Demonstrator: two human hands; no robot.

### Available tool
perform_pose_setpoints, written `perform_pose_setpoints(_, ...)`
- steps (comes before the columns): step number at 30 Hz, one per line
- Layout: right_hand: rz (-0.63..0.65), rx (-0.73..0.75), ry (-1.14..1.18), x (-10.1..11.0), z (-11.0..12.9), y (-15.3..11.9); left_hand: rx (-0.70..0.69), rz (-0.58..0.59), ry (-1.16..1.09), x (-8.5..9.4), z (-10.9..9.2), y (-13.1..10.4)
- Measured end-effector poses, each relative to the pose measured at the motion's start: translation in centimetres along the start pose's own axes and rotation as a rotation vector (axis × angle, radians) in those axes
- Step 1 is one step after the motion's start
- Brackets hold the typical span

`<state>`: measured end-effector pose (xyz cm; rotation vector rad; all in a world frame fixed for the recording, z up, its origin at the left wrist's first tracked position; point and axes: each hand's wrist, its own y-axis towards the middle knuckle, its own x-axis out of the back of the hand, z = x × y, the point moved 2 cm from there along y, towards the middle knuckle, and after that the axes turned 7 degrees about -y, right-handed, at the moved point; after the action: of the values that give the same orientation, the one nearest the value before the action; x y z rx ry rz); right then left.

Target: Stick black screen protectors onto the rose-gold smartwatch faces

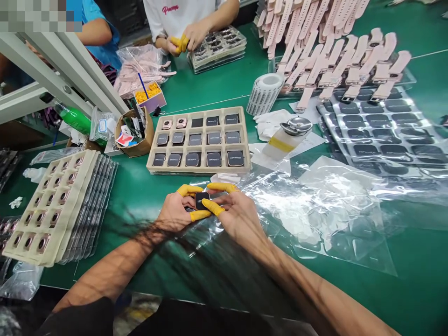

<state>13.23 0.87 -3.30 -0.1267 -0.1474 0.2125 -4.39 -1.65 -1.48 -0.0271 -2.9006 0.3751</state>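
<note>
Between my two hands is a small square watch case (202, 200) with a dark labelled face turned up. My left hand (178, 207) grips its left side, with yellow finger cots on thumb and finger. On the right edge my right hand (236, 205) presses, its yellow-capped thumb lying over the face. Just beyond my hands stands a beige tray (151, 161) of watch cases in rows; most show dark labelled faces, while two at the far left show round sensor backs. Clear plastic film (332, 205) lies under and to the right of my right hand.
At left, a tray stack (89, 205) holds pink watch cases. A cardboard box (142, 140), a label roll (265, 95) and a pump bottle (280, 144) stand past my hands. Pink-strapped watches (336, 65) and film sheets (388, 121) fill the right. Another person's hands (191, 39) work opposite.
</note>
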Motion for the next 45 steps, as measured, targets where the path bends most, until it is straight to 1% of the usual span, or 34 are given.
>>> perform_pose_setpoints(3,0.027,0.009,-0.048,0.25,0.57,-0.13,0.008,-0.005,-0.012,-0.02,0.18,0.03)
perform_pose_setpoints(9,0.024,0.000,-0.116,0.36,0.74,-0.03,-0.002,-0.008,-0.034,-0.08,0.23,0.06)
perform_pose_setpoints(17,0.019,-0.035,-0.022,0.29,0.27,0.07,0.003,0.021,-0.045,0.01,0.61,0.16)
perform_pose_setpoints(22,0.039,-0.105,0.024,0.30,0.38,0.09,0.014,-0.027,-0.085,-0.04,0.53,0.02)
perform_pose_setpoints(24,0.034,-0.114,0.016,0.36,0.31,0.09,0.008,-0.021,-0.102,-0.13,0.42,-0.04)
perform_pose_setpoints(31,0.040,-0.054,-0.031,0.44,0.42,-0.07,-0.019,0.004,-0.023,-0.16,0.30,-0.10)
perform_pose_setpoints(35,0.049,-0.041,-0.065,0.39,0.51,-0.11,-0.020,0.019,-0.013,-0.15,0.34,-0.11)
perform_pose_setpoints(40,0.042,-0.039,-0.073,0.36,0.06,-0.20,-0.039,0.014,0.030,-0.15,0.26,-0.08)
perform_pose_setpoints(45,0.017,-0.058,-0.037,0.38,-0.10,-0.13,-0.052,0.000,-0.028,-0.15,0.28,-0.06)
